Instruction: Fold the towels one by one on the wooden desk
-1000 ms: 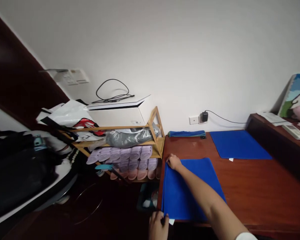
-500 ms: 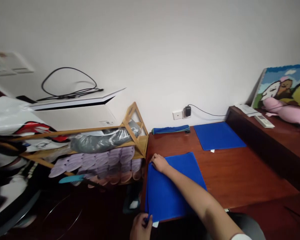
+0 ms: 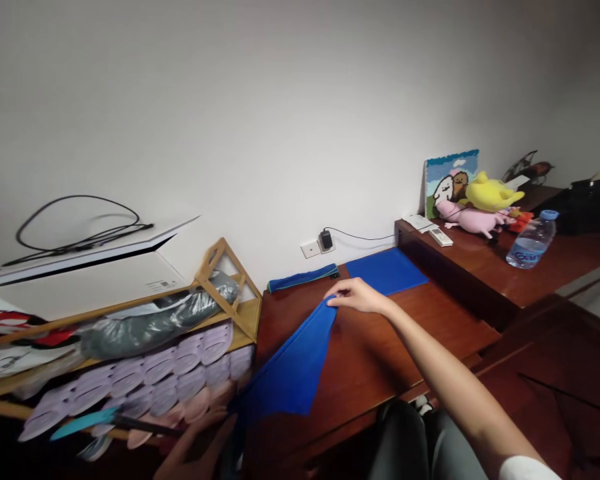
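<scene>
A blue cloth (image 3: 300, 367) hangs stretched between my hands above the left part of the brown desk (image 3: 375, 347). My right hand (image 3: 357, 295) pinches its upper corner between thumb and fingers. At the lower left, my left hand (image 3: 200, 443) grips the other end of the same edge; it is dark and partly cut off by the frame. Another blue cloth (image 3: 390, 270) lies flat at the back of the desk, partly behind my right hand. Against the wall lies a narrow folded blue cloth (image 3: 303, 278) with green edging.
A wooden rack (image 3: 227, 287) with lilac slippers (image 3: 155, 367) and a white box (image 3: 100, 273) stands left of the desk. On the raised shelf at right are a remote control (image 3: 441, 237), plush toys (image 3: 490, 193) and a water bottle (image 3: 533, 240). A black plug (image 3: 326, 239) sits in the wall socket.
The blue cloth, flat on the desk before, is now lifted by its left edge. My right hand has moved up and right, my left hand farther left. The view has turned right.
</scene>
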The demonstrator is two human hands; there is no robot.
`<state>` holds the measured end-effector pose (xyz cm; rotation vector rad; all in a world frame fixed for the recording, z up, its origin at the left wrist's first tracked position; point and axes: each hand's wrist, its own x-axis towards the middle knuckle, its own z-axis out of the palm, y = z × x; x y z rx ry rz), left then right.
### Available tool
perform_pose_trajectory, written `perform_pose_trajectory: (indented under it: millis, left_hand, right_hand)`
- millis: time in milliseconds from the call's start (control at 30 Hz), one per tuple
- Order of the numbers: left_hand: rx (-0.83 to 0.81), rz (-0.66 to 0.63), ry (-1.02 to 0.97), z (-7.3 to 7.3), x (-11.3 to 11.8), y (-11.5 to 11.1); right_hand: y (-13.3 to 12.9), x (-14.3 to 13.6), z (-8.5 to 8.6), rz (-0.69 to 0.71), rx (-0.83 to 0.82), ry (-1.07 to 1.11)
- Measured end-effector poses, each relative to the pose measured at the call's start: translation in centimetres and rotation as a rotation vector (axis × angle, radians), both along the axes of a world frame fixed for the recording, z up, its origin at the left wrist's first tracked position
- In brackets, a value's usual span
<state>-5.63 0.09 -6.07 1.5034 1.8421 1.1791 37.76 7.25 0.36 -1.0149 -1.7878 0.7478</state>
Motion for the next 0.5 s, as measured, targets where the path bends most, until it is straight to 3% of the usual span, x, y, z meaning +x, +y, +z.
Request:
perform_pose_trajectory:
  millis: [133, 233, 333, 500]
  left_hand:
    - [0.07, -0.126, -0.176, 5.0, 4.1, 0.6]
    - [0.038, -0.186, -0.273, 7.5, 7.1, 1.1]
    - [0.083, -0.217, -0.366, 8.5, 9.6, 1.7]
    - [0.096, -0.322, -0.423, 7.8, 11.4, 2.6]
  right_hand:
    - [-6.5, 5.1, 1.9, -0.064, -0.088, 0.119]
    - [-9.8, 6.8, 2.2, -0.175, -0.081, 0.185]
    - [-11.5, 7.2, 1.9, -0.272, -0.044, 0.226]
    - [-13.0, 7.6, 0.8, -0.417, 0.002, 0.277]
